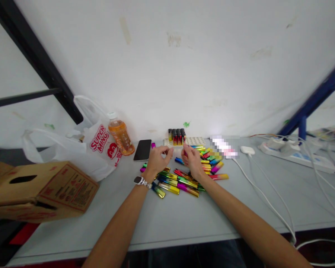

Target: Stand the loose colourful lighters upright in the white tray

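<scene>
Left hand (158,160) and right hand (192,160), fingers curled, grip unclear, are risking toppling upright tubes (178,137), crowding the table's (212,216) back edge.

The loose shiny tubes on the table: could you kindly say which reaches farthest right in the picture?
The pinkish and yellow tube beside the right wrist; its yellow end sticks out past the purple-and-yellow tube above it and all others.

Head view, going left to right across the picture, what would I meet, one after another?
Cardboard box, white Super Ming plastic bag, amber drink bottle, black-screened phone, left hand, right hand, small white corded device, white power strip.
</scene>
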